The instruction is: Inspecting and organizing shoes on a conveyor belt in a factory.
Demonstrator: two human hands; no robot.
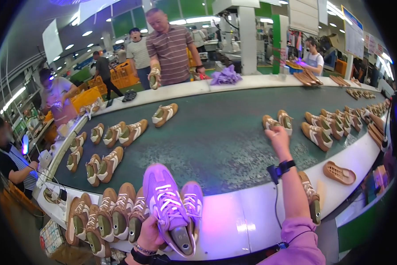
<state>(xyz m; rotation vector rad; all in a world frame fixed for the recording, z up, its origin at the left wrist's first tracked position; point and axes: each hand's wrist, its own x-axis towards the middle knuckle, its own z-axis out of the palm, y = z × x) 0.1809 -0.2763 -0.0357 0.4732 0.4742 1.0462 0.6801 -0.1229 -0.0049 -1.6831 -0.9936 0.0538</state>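
Note:
My left hand [149, 236] grips a tan sneaker [165, 198] with white laces, tinted purple by the light. A grey shoe last fills its opening. Right beside it is a second laced sneaker [192, 198]; whether the same hand holds it is hidden. Stretched far over the green conveyor belt [216, 150], my right hand [278, 137] has its fingers closed at the near end of a tan sneaker [269, 123]. Another sneaker [286, 120] lies against that one on its right. A dark band with a cable circles my right wrist.
Several sneakers [123, 207] crowd the ledge left of my left hand. More sneakers [132, 132] lie on the belt at left and right. By my right forearm are a sneaker [311, 198] and a brown sole [339, 172]. Across the belt a person [172, 48] holds a shoe [154, 77].

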